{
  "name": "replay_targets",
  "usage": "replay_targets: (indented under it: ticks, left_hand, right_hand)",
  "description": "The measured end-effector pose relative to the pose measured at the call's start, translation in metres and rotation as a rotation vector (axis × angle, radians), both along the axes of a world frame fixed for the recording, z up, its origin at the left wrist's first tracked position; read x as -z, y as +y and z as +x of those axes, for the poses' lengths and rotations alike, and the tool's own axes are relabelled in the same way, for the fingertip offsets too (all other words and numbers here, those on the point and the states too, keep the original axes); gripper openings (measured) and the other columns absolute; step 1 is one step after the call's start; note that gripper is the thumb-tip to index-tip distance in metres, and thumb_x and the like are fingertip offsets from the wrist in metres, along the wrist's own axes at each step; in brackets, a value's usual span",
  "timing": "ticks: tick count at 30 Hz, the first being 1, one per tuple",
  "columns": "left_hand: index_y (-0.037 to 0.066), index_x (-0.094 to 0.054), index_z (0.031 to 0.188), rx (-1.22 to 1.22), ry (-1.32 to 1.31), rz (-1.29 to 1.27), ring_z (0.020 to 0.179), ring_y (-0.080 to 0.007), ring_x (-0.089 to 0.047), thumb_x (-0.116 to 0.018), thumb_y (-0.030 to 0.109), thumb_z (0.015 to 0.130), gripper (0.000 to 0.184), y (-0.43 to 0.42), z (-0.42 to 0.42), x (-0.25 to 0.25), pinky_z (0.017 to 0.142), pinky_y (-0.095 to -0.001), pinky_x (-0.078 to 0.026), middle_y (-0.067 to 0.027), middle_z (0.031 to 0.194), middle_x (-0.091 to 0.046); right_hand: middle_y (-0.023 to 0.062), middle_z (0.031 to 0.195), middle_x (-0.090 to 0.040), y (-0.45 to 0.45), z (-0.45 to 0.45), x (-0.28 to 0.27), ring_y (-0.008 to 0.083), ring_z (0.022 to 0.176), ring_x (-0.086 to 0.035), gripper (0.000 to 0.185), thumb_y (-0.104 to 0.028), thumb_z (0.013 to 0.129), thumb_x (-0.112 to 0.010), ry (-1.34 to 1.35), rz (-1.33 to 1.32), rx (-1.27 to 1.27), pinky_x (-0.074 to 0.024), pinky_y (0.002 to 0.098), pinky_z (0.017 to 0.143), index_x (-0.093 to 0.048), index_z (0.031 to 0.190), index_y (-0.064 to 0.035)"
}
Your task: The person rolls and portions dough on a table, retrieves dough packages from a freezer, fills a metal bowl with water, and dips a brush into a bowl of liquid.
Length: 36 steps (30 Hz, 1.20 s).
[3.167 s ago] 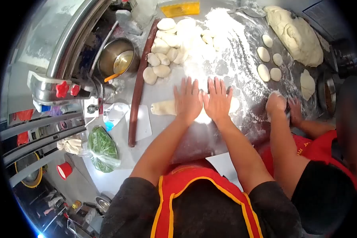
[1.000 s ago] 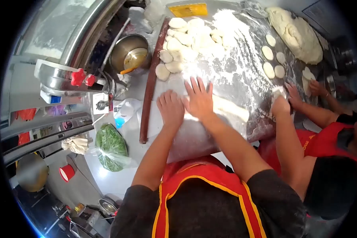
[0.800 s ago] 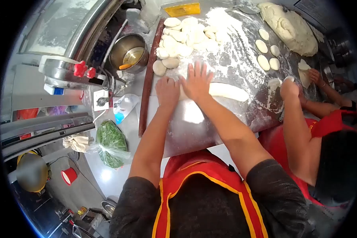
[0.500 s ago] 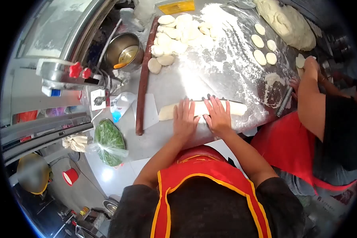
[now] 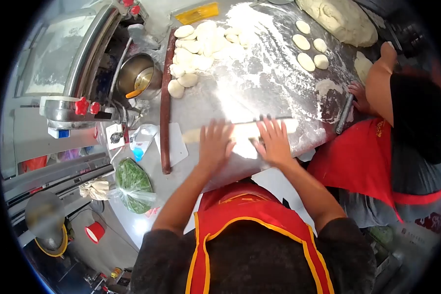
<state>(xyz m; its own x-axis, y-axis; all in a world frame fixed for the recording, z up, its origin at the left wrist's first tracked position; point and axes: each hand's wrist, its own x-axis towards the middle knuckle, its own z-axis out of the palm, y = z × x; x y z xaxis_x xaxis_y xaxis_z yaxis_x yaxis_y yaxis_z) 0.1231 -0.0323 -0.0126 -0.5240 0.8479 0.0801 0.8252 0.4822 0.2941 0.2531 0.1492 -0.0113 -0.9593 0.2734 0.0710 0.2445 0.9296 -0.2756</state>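
A long pale log of dough [image 5: 242,131] lies crosswise on the metal worktop near its front edge, slightly blurred. On its left part rests my left hand [image 5: 214,145], palm down, fingers stretched and spread. My right hand [image 5: 274,141] lies flat over the right part, fingers also spread. Both ends of the log stick out past my hands, and my palms cover some of it. Neither hand grips anything. Left of the log, a long dark-red rolling pin [image 5: 165,105] lies pointing away from me.
Flattened dough pieces [image 5: 196,46] are heaped behind the pin; several rounds [image 5: 306,62] and a big dough mass [image 5: 340,22] lie far right. At left are a steel pot [image 5: 132,78] and bagged greens [image 5: 132,183]. A co-worker's hand [image 5: 360,98] is by a thin metal rod [image 5: 345,113].
My hands have moved a little apart, with fingers more spread. The dough log looks thinner and slightly longer. The whole view has shifted, and the co-worker's arm has moved.
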Motion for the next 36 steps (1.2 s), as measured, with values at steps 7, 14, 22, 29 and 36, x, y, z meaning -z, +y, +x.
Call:
replay_targets:
  ticks: [7,14,22,29,36]
  left_hand:
    - [0.011,-0.042,0.130,-0.150,0.036,-0.052,0.126,-0.0323,-0.032,-0.049,0.034,0.086,0.050,0.038,-0.041,0.017,0.102,-0.0514,-0.024,-0.0135,0.136,-0.037]
    - [0.008,-0.047,0.124,-0.094,0.144,0.026,0.124,-0.0340,-0.033,-0.048,0.030,0.087,0.043,0.014,-0.101,0.022,0.102,-0.0486,-0.024,-0.0148,0.131,-0.042]
    - [0.013,-0.041,0.132,-0.151,-0.014,-0.009,0.128,-0.0402,-0.024,-0.058,0.030,0.081,0.056,-0.045,-0.017,0.014,0.104,-0.0503,-0.020,-0.0191,0.138,-0.030]
    - [0.005,-0.045,0.126,-0.224,0.086,-0.007,0.125,-0.0290,-0.034,-0.043,0.030,0.089,0.044,0.029,-0.102,0.025,0.104,-0.0455,-0.023,-0.0140,0.133,-0.041]
    - [0.005,-0.041,0.130,-0.103,-0.030,-0.063,0.129,-0.0313,-0.030,-0.045,0.024,0.087,0.047,0.065,-0.072,0.032,0.104,-0.0475,-0.023,-0.0143,0.138,-0.036]
  right_hand:
    - [0.0097,0.140,-0.033,0.054,-0.054,0.017,0.0269,0.129,-0.029,0.059,-0.042,0.087,-0.044,-0.070,0.086,0.093,-0.0163,0.0491,0.106,-0.032,0.136,-0.0112]
    - [0.0156,0.138,-0.034,0.094,-0.066,0.015,0.0321,0.127,-0.031,0.053,-0.042,0.089,-0.040,-0.047,0.186,0.134,-0.0169,0.0499,0.105,-0.041,0.131,-0.0095]
    - [0.0169,0.140,-0.029,0.042,0.027,0.010,0.0374,0.128,-0.026,0.060,-0.029,0.082,-0.055,0.004,0.001,0.120,-0.0137,0.0529,0.106,-0.034,0.136,-0.0121]
    - [0.0134,0.140,-0.031,0.107,-0.106,0.019,0.0277,0.132,-0.025,0.053,-0.042,0.091,-0.035,-0.053,0.260,0.327,-0.0138,0.0528,0.106,-0.038,0.132,-0.0075]
    - [0.0147,0.140,-0.030,-0.004,-0.133,0.035,0.0321,0.130,-0.027,0.054,-0.036,0.089,-0.041,-0.014,-0.007,0.001,-0.0168,0.0540,0.105,-0.035,0.134,-0.0086]
